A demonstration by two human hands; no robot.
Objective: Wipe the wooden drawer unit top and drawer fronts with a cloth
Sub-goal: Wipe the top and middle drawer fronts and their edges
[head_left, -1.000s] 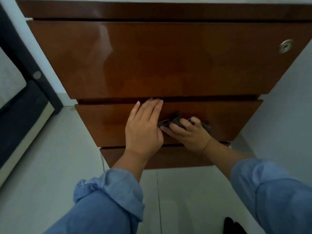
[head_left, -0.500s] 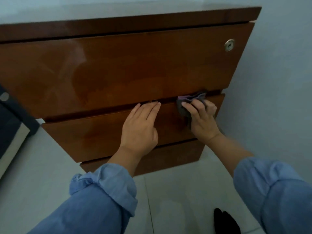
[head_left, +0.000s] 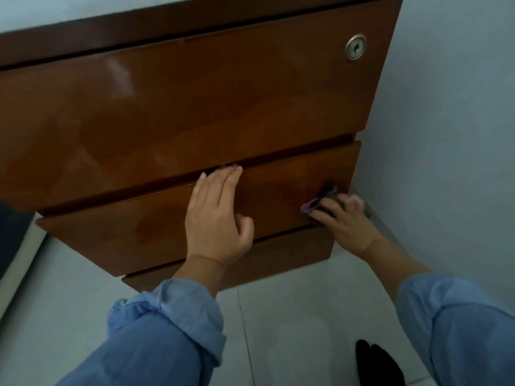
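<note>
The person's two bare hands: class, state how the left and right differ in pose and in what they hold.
The left hand lies flat with straight fingers on the glossy brown wooden middle drawer front; the right hand curls its fingers round a crumpled purple-grey cloth. The left holds nothing, mid-drawer; the right works at the drawer's right end. Both touch the same drawer front.

left sleeve [head_left: 167, 324]: light blue fabric, cuff rolled, forearm bare, 7 o'clock | right sleeve [head_left: 457, 324]: identical blue, cuff rolled, 4 o'clock | left hand [head_left: 217, 218], right hand [head_left: 345, 221]: bare, ungloved
</note>
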